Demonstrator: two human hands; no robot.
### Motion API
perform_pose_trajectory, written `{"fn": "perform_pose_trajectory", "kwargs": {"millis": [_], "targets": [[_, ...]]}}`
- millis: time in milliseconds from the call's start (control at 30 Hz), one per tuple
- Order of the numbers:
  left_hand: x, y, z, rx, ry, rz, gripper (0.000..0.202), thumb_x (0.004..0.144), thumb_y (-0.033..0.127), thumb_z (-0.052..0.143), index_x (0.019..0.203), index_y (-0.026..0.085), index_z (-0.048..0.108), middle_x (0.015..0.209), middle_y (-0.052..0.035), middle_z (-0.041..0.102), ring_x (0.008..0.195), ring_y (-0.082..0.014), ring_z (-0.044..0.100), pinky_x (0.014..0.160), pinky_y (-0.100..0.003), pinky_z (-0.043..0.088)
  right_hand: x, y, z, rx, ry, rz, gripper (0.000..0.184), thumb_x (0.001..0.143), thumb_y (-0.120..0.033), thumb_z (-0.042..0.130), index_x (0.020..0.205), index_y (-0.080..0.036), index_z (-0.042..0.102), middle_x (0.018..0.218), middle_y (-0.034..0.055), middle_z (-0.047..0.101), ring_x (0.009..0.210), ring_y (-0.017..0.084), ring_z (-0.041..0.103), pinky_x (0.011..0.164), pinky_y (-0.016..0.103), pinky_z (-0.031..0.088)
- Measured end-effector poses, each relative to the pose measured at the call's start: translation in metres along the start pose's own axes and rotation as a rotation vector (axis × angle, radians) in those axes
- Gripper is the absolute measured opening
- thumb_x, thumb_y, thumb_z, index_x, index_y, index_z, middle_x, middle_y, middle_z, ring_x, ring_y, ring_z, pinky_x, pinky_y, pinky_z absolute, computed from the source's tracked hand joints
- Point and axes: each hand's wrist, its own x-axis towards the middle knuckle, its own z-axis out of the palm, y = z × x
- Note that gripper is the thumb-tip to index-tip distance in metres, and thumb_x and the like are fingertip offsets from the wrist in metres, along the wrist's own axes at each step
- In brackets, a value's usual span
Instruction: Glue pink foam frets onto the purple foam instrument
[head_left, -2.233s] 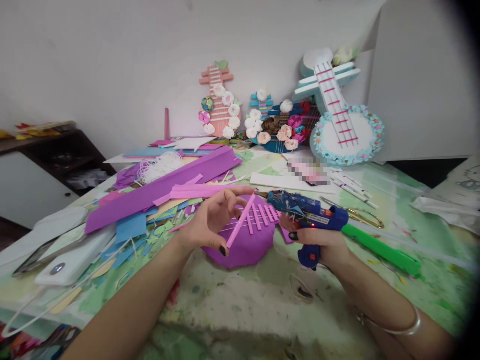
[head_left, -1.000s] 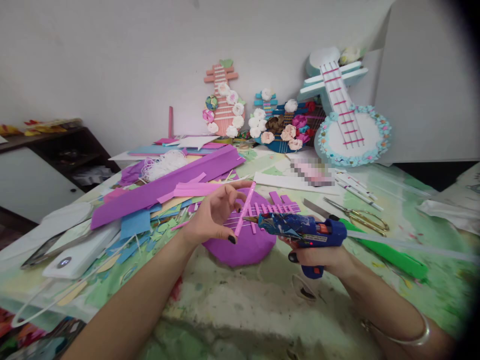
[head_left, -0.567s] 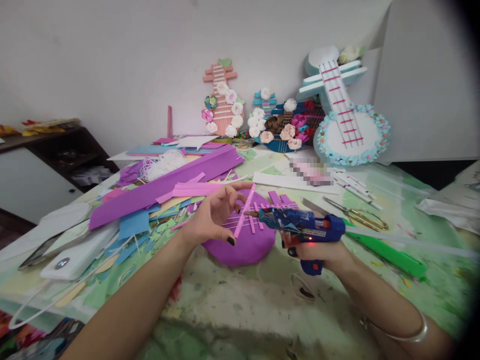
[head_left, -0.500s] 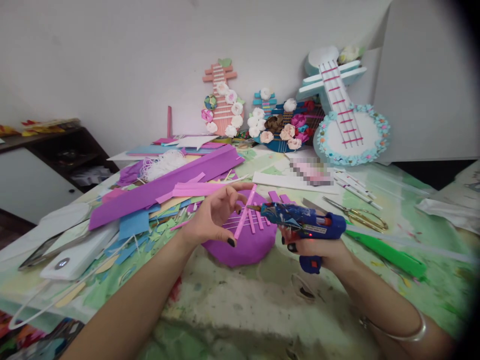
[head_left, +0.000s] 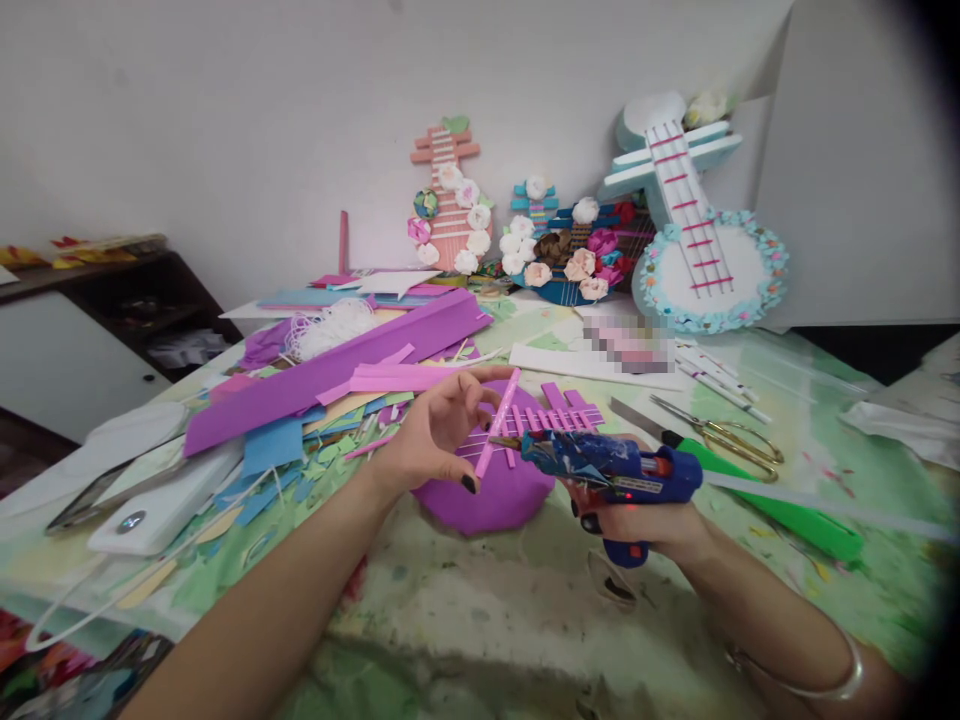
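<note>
In the head view, a pink strip is held by its ends in the wide-spread grip of the left hand, above the purple instrument. The glue gun is clasped by the right hand, its nozzle aimed left at the strip. If the nozzle slipped, the left hand could be burned. Both hands are angled inward.

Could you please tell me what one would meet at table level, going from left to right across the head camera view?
White device with a round display → blue paper piece → left hand → pink strip it holds → blue glue gun in the right hand → gold-handled scissors.
</note>
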Motion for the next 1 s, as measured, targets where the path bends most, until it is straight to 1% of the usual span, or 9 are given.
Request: {"fn": "perform_pose_trajectory", "kwargs": {"millis": [100,200,267,367,467,600,733,867,1000], "targets": [[0.0,0.0,0.0,-0.002,0.016,0.012,0.057,0.044,0.031,0.091,0.077,0.018,0.046,0.131,-0.0115,0.047,0.1,-0.021,0.053,0.076,-0.029,0.045,-0.001,-0.005,0.001,0.012,-0.126,-0.018,0.013,0.055,-0.016,0.067,0.066,-0.021,0.063,0.061,-0.0017,0.057,0.055,0.014,0.05,0.052,0.028,0.043],[0.001,-0.001,0.001,-0.019,0.017,0.026,0.057,0.043,0.027,0.091,0.077,0.018,0.046,0.13,-0.0107,0.047,0.1,-0.0199,0.052,0.077,-0.029,0.045,-0.003,-0.012,0.004,0.038,-0.152,0.02,0.013,0.056,-0.017,0.066,0.068,-0.021,0.061,0.06,-0.0016,0.055,0.053,0.013,0.047,0.049,0.027,0.04],[0.001,-0.001,0.002,-0.024,0.033,0.028,0.058,0.042,0.027,0.091,0.077,0.018,0.046,0.13,-0.0104,0.048,0.099,-0.0194,0.052,0.078,-0.028,0.045,-0.006,-0.014,0.005,0.061,-0.159,0.06,0.016,0.057,-0.018,0.067,0.072,-0.021,0.061,0.062,-0.0009,0.056,0.052,0.013,0.046,0.046,0.026,0.038],[0.001,-0.001,0.002,-0.019,0.059,0.02,0.059,0.04,0.03,0.092,0.076,0.018,0.046,0.13,-0.01,0.048,0.098,-0.0195,0.052,0.077,-0.028,0.044,-0.008,-0.012,0.005,0.065,-0.158,0.074,0.02,0.059,-0.018,0.068,0.077,-0.021,0.061,0.063,-0.0007,0.056,0.053,0.013,0.046,0.046,0.026,0.038],[0.001,-0.001,0.001,-0.002,0.064,0.016,0.06,0.04,0.032,0.091,0.075,0.018,0.045,0.132,-0.01,0.047,0.097,-0.0189,0.052,0.076,-0.028,0.043,-0.007,-0.01,0.003,0.059,-0.181,0.035,0.018,0.059,-0.018,0.067,0.076,-0.021,0.061,0.064,-0.0016,0.055,0.054,0.012,0.045,0.048,0.025,0.038],[0.0,-0.002,-0.001,0.028,0.059,0.024,0.059,0.042,0.033,0.091,0.076,0.018,0.045,0.132,-0.0104,0.047,0.097,-0.0193,0.052,0.076,-0.028,0.043,-0.004,-0.012,0.003,0.107,-0.21,0.013,0.018,0.057,-0.017,0.067,0.073,-0.019,0.059,0.062,-0.0024,0.053,0.052,0.01,0.043,0.045,0.023,0.036],[0.001,-0.001,-0.001,0.042,0.062,0.032,0.059,0.042,0.034,0.091,0.076,0.019,0.045,0.132,-0.0109,0.048,0.097,-0.0196,0.051,0.077,-0.029,0.043,-0.005,-0.013,0.004,0.145,-0.211,0.016,0.018,0.059,-0.017,0.067,0.076,-0.018,0.06,0.064,-0.0008,0.053,0.054,0.011,0.044,0.046,0.024,0.036],[0.001,-0.001,-0.001,0.028,0.063,0.037,0.058,0.043,0.031,0.091,0.075,0.018,0.045,0.132,-0.0104,0.047,0.096,-0.0187,0.051,0.077,-0.029,0.042,-0.007,-0.011,0.004,0.163,-0.208,0.023,0.022,0.059,-0.02,0.07,0.08,-0.019,0.062,0.065,-0.001,0.054,0.053,0.011,0.044,0.045,0.024,0.035],[0.001,-0.003,-0.002,0.019,0.047,0.036,0.056,0.046,0.028,0.09,0.077,0.018,0.045,0.131,-0.0106,0.048,0.098,-0.0192,0.05,0.077,-0.029,0.041,-0.004,-0.005,0.001,0.127,-0.2,-0.054,0.02,0.059,-0.019,0.07,0.078,-0.02,0.063,0.066,-0.0014,0.057,0.056,0.013,0.047,0.048,0.026,0.037]]}}
